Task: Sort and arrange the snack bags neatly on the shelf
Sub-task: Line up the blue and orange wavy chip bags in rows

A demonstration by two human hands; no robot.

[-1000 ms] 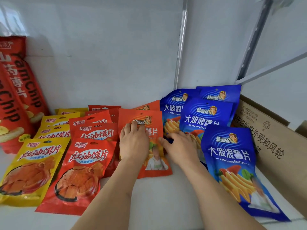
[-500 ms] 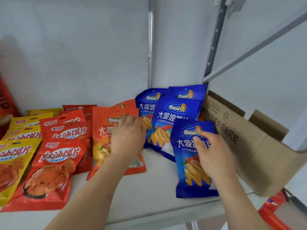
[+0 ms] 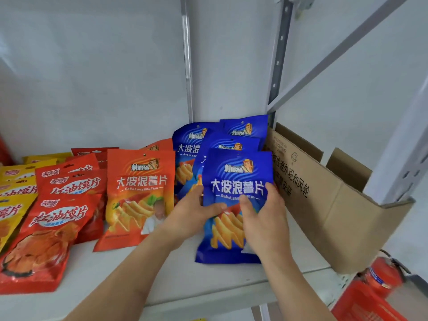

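Presently, front blue bag (image 3: 236,181), labelled "大波浪薯片", clamped by fingers of left hand (image 3: 192,214) and right hand (image 3: 264,218); four blue bags visible, orange bag (image 3: 139,193) left, same label.

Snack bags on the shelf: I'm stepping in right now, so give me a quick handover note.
Left hand and right hand both grip the front blue bag, raised over the shelf.
Other blue bags overlap behind it, beside the cardboard box.
Orange bag lies left of them; red bags and yellow bags further left.
Done: colours roughly grouped.
Left: set this bag down, straighten the rows.
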